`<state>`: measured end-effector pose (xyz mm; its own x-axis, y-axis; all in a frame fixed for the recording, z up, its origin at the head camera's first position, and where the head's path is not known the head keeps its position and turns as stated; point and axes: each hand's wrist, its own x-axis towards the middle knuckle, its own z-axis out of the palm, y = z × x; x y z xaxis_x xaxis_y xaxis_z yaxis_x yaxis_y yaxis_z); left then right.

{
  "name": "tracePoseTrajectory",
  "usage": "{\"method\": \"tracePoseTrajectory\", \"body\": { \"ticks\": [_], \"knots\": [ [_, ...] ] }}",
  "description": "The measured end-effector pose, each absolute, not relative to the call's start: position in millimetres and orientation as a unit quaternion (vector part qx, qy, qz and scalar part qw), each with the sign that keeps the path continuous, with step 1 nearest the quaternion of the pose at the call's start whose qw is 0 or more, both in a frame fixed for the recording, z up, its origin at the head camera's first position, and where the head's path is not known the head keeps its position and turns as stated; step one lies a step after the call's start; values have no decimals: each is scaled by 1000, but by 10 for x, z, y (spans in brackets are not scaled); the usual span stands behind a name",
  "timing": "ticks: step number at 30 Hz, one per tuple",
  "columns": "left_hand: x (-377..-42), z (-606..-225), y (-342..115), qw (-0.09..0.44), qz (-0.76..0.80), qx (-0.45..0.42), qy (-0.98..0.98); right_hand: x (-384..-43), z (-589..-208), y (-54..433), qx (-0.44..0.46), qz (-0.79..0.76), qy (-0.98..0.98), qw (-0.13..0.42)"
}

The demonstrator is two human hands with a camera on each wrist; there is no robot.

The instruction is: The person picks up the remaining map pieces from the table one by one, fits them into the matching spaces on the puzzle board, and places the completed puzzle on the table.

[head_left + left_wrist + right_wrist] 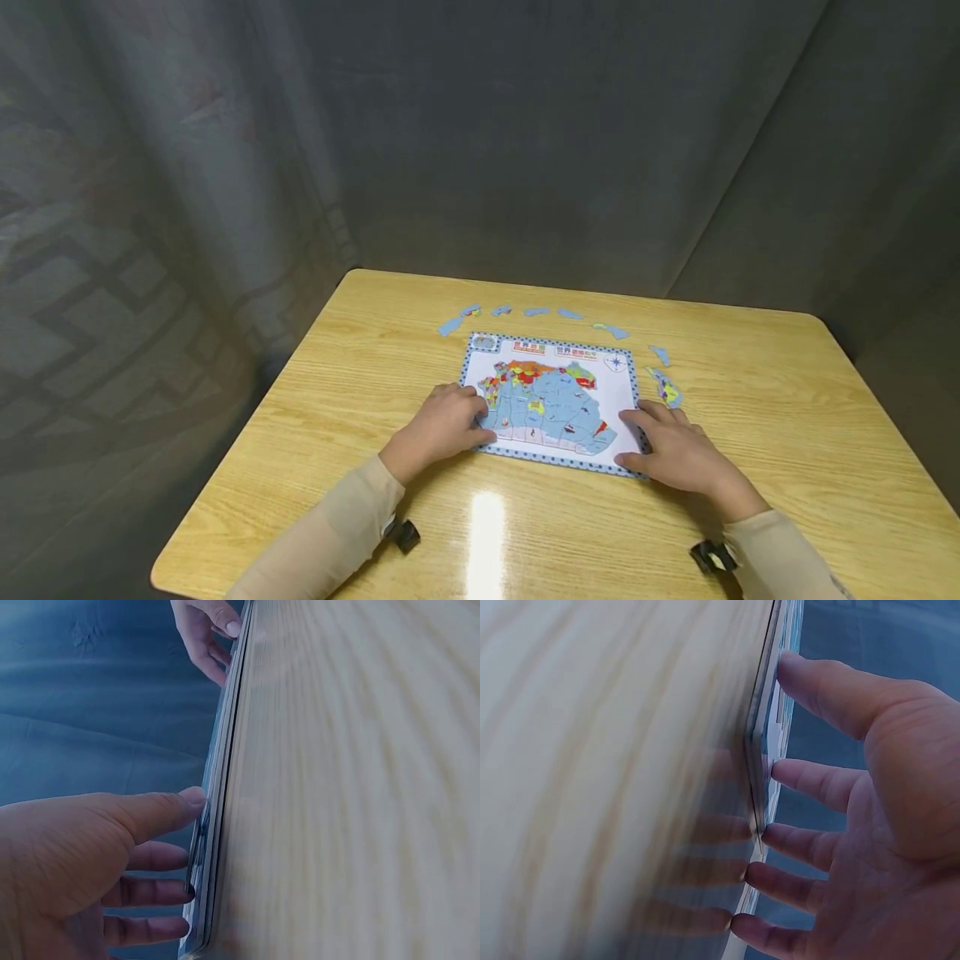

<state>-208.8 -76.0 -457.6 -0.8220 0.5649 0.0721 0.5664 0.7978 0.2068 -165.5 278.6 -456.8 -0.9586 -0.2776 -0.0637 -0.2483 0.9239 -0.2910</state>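
A world-map jigsaw puzzle board [540,345] with a blue dotted border lies flat on the table, partly filled with blue and coloured pieces. My left hand [444,423] rests at its left edge, thumb and fingertips touching the top. In the left wrist view, the left fingers [154,891] look fairly straight. At the right edge, my right hand [678,448] touches the board with its thumb. The right fingers [802,846] are extended in the right wrist view, spread along the board's side and the table. Neither hand grips a piece. The hands cover small parts of the border.
Several loose puzzle pieces lie in an arc beyond the board, among them a blue piece [571,314] at the back and a colourful piece [667,389] near the right hand. The wooden table [360,358] ends before a dark grey curtain [517,167].
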Motion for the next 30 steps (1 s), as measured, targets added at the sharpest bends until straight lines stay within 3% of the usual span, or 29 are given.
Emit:
{"method": "tracePoseTrajectory", "body": {
  "ticks": [13, 30],
  "knots": [
    [-2100, -4590, -713, 19, -84, -307, -948, -1659, -4553, 2778, -131, -145, 979, 52],
    [-2156, -4594, -726, -7, -89, -318, -944, -1590, -4543, 2739, -135, -152, 978, 53]
  ]
}}
